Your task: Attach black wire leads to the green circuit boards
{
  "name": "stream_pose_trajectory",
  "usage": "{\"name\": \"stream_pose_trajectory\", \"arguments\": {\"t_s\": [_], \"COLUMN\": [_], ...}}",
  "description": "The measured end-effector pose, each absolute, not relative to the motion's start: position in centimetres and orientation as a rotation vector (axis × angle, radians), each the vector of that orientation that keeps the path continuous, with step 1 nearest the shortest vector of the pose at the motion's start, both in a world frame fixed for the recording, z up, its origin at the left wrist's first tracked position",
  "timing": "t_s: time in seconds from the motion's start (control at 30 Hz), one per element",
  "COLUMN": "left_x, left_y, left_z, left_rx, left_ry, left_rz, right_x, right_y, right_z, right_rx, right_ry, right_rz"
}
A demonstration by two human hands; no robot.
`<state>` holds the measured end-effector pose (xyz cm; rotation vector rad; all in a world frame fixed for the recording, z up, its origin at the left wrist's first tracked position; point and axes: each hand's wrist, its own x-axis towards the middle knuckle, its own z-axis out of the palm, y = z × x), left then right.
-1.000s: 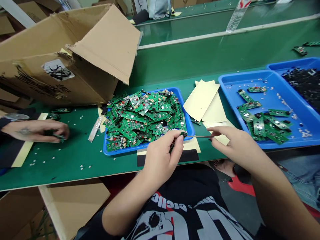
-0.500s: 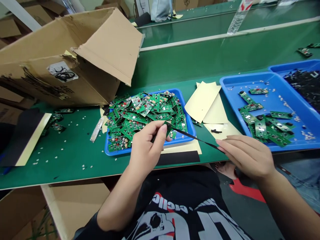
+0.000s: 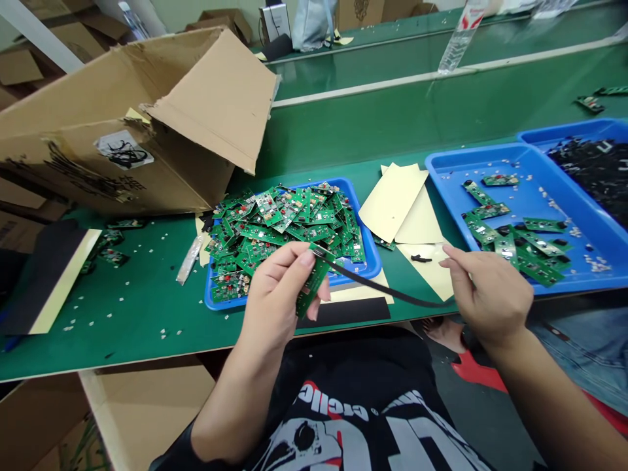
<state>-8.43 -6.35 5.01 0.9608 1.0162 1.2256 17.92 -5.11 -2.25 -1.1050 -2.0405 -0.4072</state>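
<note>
A: Hands first. What do you have?

B: Two, held well apart, above the near edge of the green counter (image 3: 147, 314). Left hand (image 3: 277, 291) pinched on a circuit board (image 3: 311, 288), thumb on its upper end, board tilted, lower end hanging past the fingers.

A: And the right hand (image 3: 493, 291)?

B: Fingers curled, thumb and forefinger near each other. A black strip (image 3: 387, 290) runs from the board's upper end, sagging, to just by those fingers. Whether they grip it, cannot tell; the far end is lost against the hand.

A: Position of the board in hand?

B: In front of the left blue tray (image 3: 373, 258), over its near edge. That tray carries a heaped pile of green boards (image 3: 289, 226), lying every which way.

A: Right of that?

B: Pale yellow sheets (image 3: 392, 206), overlapping, between the trays. A small black piece (image 3: 420, 259) lies on the lowest one, near the right hand. Then the right blue tray (image 3: 471, 165): a looser group of boards (image 3: 532, 252), white crumbs scattered about them. Beyond it, another tray (image 3: 532, 136) with a dark tangle.

A: Left side?

B: Big open cardboard box (image 3: 210, 98), one flap leaning toward the pile. A slim clear packet (image 3: 189, 258) lies beside the left tray.
</note>
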Motion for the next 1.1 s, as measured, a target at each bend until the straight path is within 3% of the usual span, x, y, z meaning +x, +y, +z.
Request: {"name": "stream_pose_trajectory", "arguments": {"t_s": [0.1, 0.2, 0.3, 0.37, 0.57, 1.1], "left_x": [-8.7, -8.4, -7.7, -7.2, -6.5, -7.6], "left_y": [-6.5, -6.7, -7.0, -7.2, -7.2, -6.9], "left_z": [5.4, 5.6, 5.5, 5.3, 5.0, 5.3], "left_rx": [1.015, 1.115, 1.225, 1.289, 1.426, 1.304], "left_ry": [1.031, 1.06, 1.109, 1.144, 1.193, 1.042], "left_rz": [1.191, 1.097, 1.052, 1.03, 1.012, 0.753], "right_x": [17.9, 17.3, 15.9, 14.5, 11.0, 13.2], "right_y": [-5.1, -5.3, -5.8, -6.2, -6.8, -4.4], "right_z": [-2.1, -0.8, 1.7, 3.3, 4.5, 4.6], "right_rx": [-1.253, -1.362, -1.284, -1.169, -1.157, -0.846], "right_ry": [-1.978, -1.738, -1.593, -1.727, -2.007, -2.254], "right_rz": [-0.181, 0.256, 0.756, 0.923, 0.613, 0.319]}}
